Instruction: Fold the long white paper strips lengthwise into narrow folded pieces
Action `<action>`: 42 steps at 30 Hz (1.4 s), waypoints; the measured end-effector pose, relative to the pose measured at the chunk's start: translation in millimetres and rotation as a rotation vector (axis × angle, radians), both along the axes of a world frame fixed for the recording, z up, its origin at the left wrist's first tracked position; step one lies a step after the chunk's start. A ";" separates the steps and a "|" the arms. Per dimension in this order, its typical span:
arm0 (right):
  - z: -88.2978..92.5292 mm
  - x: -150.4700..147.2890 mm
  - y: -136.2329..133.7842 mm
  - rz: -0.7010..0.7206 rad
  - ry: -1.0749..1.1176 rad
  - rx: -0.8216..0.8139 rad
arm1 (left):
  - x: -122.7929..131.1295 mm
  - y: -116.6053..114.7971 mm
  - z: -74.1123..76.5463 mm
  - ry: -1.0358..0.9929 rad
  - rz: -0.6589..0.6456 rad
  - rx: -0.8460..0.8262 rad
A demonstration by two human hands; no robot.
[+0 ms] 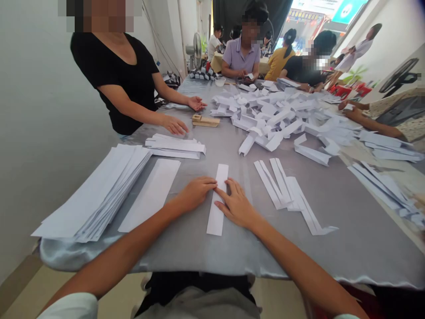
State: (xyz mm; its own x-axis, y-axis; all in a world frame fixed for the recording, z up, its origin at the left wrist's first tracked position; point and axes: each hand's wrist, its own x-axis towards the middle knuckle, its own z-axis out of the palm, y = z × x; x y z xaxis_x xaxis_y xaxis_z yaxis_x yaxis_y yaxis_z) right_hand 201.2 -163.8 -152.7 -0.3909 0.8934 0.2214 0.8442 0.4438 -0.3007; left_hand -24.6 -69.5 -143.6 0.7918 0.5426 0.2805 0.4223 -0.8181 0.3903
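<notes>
A folded white paper strip (216, 219) lies lengthwise on the grey-covered table in front of me. My left hand (196, 194) is closed, its fingers drawn together at the strip's left edge. Fingers spread, my right hand (237, 204) rests on the strip and along its right edge. Left of my hands is a wider flat paper sheet (151, 195). Several creased paper strips (277, 188) lie to the right, partly overlapping.
A tall stack of paper sheets (96, 190) fills the left side, with folded strips (175, 146) behind it. A wooden block tool (206, 121) lies near a co-worker's hands (175, 125). Folded paper pieces (268, 115) are heaped across the far table, where other people sit.
</notes>
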 end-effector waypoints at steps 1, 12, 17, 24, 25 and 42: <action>0.2 0.6 -0.3 0.000 0.002 -0.012 | -0.4 0.2 -3.1 0.000 -0.005 -0.009; 2.7 -6.5 -15.7 0.047 0.043 0.005 | 1.6 0.7 -9.8 -0.010 0.021 -0.040; 6.3 -16.2 -30.2 0.148 0.075 0.059 | 1.7 -0.1 -9.4 0.016 0.024 -0.039; 10.2 -30.6 -50.5 0.364 0.085 0.135 | 6.3 -1.5 -4.4 0.066 0.073 -0.027; 8.8 -32.4 -53.4 0.408 0.097 0.141 | 7.3 -1.4 -3.7 0.056 0.071 -0.020; -6.5 -10.6 -24.0 0.183 0.335 0.207 | 10.2 -12.7 3.0 -0.115 0.286 0.068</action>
